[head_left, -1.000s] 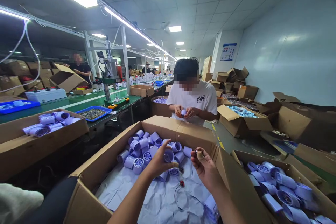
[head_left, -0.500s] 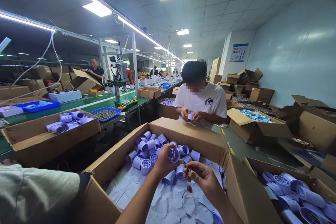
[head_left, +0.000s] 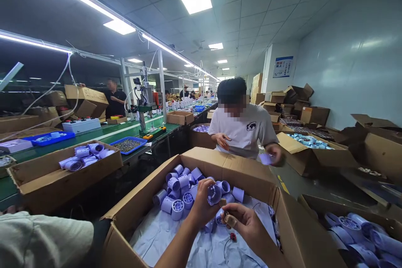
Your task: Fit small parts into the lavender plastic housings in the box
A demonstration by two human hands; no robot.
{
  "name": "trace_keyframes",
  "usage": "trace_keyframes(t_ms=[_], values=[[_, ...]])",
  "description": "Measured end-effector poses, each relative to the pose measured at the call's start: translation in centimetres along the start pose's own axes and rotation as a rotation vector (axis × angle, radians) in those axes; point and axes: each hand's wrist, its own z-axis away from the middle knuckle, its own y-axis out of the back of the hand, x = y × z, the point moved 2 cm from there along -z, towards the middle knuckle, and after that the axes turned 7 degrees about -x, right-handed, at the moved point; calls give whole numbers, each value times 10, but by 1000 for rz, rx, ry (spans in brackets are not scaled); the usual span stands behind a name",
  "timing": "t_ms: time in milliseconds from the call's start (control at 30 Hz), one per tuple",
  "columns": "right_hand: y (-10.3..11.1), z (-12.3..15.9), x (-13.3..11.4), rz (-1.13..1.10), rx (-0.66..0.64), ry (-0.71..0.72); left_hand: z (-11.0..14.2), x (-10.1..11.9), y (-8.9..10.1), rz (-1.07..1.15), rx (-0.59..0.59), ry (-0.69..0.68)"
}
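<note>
Your left hand (head_left: pixel 202 203) holds one lilac cup (head_left: pixel 215 195) above the open carton (head_left: pixel 230 166), fingers and thumb curled round its outer wall, so that the mouth faces back toward you; this grip probably serves to keep the interior in your sight. Your right hand (head_left: pixel 245 221) is narrowed to a pinch on a small dark part (head_left: pixel 225 216), too small to identify, just below and to the right of the cup; whether the two touch you cannot tell. Keeping both hands close together likely steadies the fine fingertip work. Beyond them, the loose cups (head_left: pixel 184 183) lie heaped toward the carton's far left, probably within your easy reach. White paper (head_left: pixel 160 228) spreads over the near portion, and on it rests a red piece (head_left: pixel 233 237) with a thin wire, which the pale ground seems to make easy to spot. On the far side, facing you, a co-worker (head_left: pixel 237 123) holds another lilac piece (head_left: pixel 266 159), blurred, to the right.
</note>
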Motion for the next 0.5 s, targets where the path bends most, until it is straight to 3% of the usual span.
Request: trace_keyframes(t_ms=[200,500], values=[[0,-5,6,29,10,5,1,1,-3,-101,-13,-10],[6,-12,16,49,199,125,5,12,-18,-202,-44,-33]])
